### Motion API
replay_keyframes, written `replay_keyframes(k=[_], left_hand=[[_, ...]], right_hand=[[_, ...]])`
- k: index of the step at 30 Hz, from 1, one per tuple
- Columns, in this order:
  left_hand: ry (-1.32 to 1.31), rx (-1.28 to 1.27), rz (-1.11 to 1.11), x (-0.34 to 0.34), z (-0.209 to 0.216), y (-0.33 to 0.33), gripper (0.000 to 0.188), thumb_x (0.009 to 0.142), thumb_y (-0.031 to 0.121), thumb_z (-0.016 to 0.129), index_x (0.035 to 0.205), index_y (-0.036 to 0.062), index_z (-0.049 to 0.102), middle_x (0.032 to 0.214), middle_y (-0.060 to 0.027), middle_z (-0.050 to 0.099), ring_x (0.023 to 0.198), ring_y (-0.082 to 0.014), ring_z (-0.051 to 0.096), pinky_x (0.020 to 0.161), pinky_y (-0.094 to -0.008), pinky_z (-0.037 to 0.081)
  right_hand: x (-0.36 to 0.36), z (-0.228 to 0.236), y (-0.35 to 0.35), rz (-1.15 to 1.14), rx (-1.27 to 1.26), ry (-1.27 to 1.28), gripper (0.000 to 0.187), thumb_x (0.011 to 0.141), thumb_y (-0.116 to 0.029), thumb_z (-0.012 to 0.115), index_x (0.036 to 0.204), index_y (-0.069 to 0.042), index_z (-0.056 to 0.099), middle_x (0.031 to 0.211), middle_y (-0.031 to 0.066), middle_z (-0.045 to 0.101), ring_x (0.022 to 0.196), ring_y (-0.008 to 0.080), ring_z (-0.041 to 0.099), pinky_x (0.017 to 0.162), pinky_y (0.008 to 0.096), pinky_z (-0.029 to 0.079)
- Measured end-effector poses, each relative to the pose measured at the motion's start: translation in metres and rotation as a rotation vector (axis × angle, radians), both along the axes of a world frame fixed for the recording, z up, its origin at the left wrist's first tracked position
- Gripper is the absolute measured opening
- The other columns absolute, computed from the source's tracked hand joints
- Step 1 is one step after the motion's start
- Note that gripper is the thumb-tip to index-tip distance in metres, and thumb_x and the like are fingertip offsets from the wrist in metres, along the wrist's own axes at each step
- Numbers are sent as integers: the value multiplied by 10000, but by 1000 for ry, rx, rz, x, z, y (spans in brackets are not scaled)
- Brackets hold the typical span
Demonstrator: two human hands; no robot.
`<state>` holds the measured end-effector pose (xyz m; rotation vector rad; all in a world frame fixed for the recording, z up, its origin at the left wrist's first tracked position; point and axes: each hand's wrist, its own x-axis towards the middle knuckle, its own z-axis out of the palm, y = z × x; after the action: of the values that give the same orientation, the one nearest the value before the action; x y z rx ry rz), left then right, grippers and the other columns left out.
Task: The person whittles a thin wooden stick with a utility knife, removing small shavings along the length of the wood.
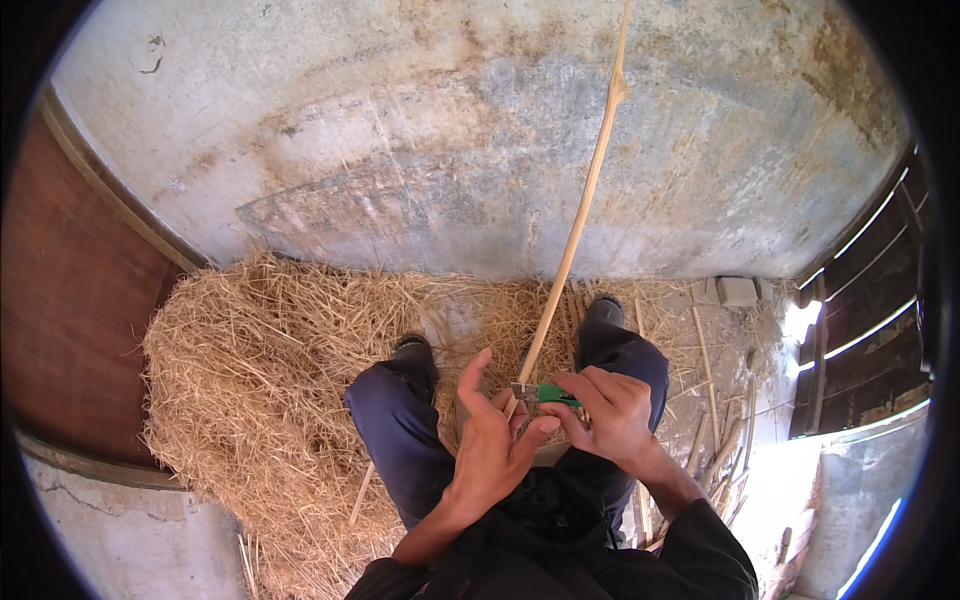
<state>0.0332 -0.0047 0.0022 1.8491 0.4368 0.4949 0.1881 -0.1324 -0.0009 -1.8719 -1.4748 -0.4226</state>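
Note:
A long, pale wooden stick [578, 225] slants up from between my knees toward the wall, with a knobbly swelling near its upper part. My left hand [489, 449] is closed around its near end, the index finger stretched upward. My right hand [612, 410] grips a small tool with a green handle [556, 396]. The tool's short metal end lies against the stick, just beyond my left fingers. Whether this end is a knife blade or a peeler is too small to tell. My left palm partly hides the stick's near tip.
Loose straw [270, 360] is heaped on the left and around my feet. Several thin sticks [722, 455] lie on the floor at right. A stained wall [400, 150] rises ahead. A grey block [737, 291] sits by the wall, near dark slatted boards [868, 310]. A brown panel [75, 290] stands at left.

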Motion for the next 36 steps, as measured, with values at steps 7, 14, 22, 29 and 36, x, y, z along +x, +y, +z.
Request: replay_keyframes(k=[7, 14, 22, 29, 36], left_hand=[[-22, 1, 32, -1, 0, 0, 976, 1022, 208, 798, 1629, -43, 75, 889, -106, 639, 727, -162, 549, 689, -310, 485], [79, 70, 27, -1, 8, 3, 859, 1013, 196, 801, 1604, -39, 224, 832, -148, 655, 679, -248, 656, 653, -382, 525], [219, 125, 7, -17, -3, -6, 544, 1066, 154, 677, 1544, 19, 455, 701, -113, 609, 646, -237, 659, 647, -382, 522], [168, -51, -41, -18, -7, 5, 337, 1177, 230, 471, 1296, 30, 714, 642, -21, 471, 593, -98, 479, 561, -339, 396], [134, -201, -92, -19, -22, 10, 369, 1184, 273, 449, 1297, 33, 704, 707, 7, 476, 662, -75, 464, 626, -300, 390]], right_hand=[[1, 6, 1, 14, 12, -16, 310, 841, -299, 893, 1049, -105, 770, 840, 4, 700, 634, 192, 682, 557, 312, 530], [4, 3, 1, -6, 43, -23, 283, 846, -288, 887, 1028, -102, 775, 829, 12, 701, 637, 197, 689, 557, 320, 529], [54, 12, 1, -366, 196, 103, 205, 949, -223, 833, 1038, -50, 769, 861, 106, 733, 672, 286, 716, 597, 360, 545], [45, -1, -4, -129, 141, 533, 179, 1066, -160, 673, 1178, -27, 712, 711, 70, 573, 626, 142, 551, 608, 316, 446], [30, -19, 15, 56, 249, 1030, 293, 1072, -193, 700, 1308, -22, 719, 819, -9, 663, 747, 56, 555, 679, 263, 466]])
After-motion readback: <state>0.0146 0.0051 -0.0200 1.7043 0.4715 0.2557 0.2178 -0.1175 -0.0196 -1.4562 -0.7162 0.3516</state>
